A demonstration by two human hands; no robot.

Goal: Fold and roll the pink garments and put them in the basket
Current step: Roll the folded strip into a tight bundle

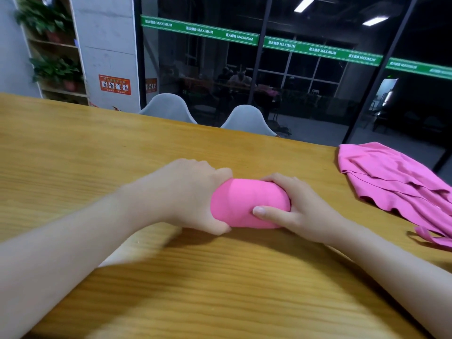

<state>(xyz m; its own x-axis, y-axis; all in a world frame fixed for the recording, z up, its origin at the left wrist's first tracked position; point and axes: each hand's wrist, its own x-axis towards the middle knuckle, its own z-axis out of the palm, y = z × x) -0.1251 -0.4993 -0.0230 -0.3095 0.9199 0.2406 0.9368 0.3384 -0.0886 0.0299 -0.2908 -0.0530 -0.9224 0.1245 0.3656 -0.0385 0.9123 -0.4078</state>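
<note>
Pink garment roll (247,204) sits at the centre of the frame on the wooden table (73,148), pressed between both hands. Left hand (193,192) curls its grip round the roll's left end; right hand (303,206) wraps the right end, thumb laid across the front. Rolling looks nearly finished, judging by the tight bundle. Another pink garment (391,177) lies crumpled at the right edge, well apart, not yet folded. No basket is in view, so the next move calls for lifting the roll without loosening it and finding the basket.

Loose pink garment (396,182) cut off at right edge, left forearm (61,245) motion-blurred
</note>
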